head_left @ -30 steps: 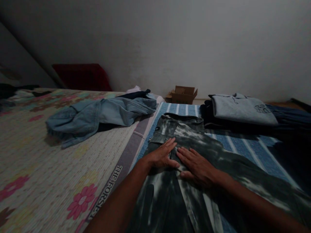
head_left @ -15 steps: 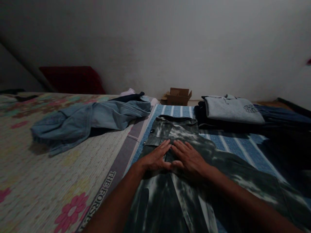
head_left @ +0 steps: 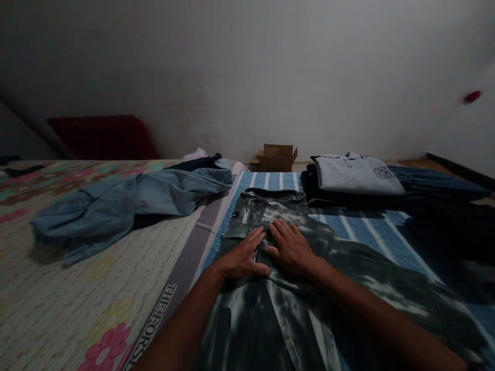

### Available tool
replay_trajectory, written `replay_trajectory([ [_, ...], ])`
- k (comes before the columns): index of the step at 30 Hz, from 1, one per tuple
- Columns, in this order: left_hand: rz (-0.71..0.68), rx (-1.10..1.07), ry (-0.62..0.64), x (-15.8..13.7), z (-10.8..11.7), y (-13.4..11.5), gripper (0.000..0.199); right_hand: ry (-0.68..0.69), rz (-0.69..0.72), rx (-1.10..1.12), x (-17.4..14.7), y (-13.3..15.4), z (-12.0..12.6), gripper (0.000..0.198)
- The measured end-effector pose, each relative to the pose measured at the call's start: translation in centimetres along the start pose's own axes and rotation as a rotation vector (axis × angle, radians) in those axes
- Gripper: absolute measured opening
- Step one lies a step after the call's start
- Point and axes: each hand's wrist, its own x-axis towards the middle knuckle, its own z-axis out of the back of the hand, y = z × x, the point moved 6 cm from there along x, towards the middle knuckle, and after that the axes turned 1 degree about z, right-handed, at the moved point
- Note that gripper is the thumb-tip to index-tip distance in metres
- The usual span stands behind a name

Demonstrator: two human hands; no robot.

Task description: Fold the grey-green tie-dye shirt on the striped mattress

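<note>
A dark green and white tie-dye jacket (head_left: 286,304) lies spread out in front of me, its collar end away from me and a sleeve reaching to the right. My left hand (head_left: 243,255) lies flat on its upper part, thumb spread toward the right. Beside it, my right hand (head_left: 290,245) presses flat on the same cloth with fingers stretched forward. A small gap of fabric shows between the two hands. Neither hand grips anything.
A blue striped cloth (head_left: 348,226) lies under the jacket. To the left, light blue denim (head_left: 162,193) rests on a floral cover (head_left: 154,268). A folded grey hoodie (head_left: 358,175) tops dark clothes at right, near folded jeans (head_left: 436,183). Behind stands an open cardboard box (head_left: 276,158).
My hands have moved slightly apart, and the thumbs no longer meet. Both stay flat on the jacket. The view has shifted a little to the right.
</note>
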Motion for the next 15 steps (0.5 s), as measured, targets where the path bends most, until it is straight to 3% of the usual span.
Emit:
replay_trajectory([
  [5,-0.023,-0.018,-0.03,0.1,-0.1,0.2,0.108,0.037,0.038,0.015,0.6,1.4,-0.8,0.079],
  [15,-0.019,0.007,-0.024,-0.3,0.1,-0.4,0.101,-0.015,-0.086,-0.057,2.1,-1.8,-0.5,0.086],
])
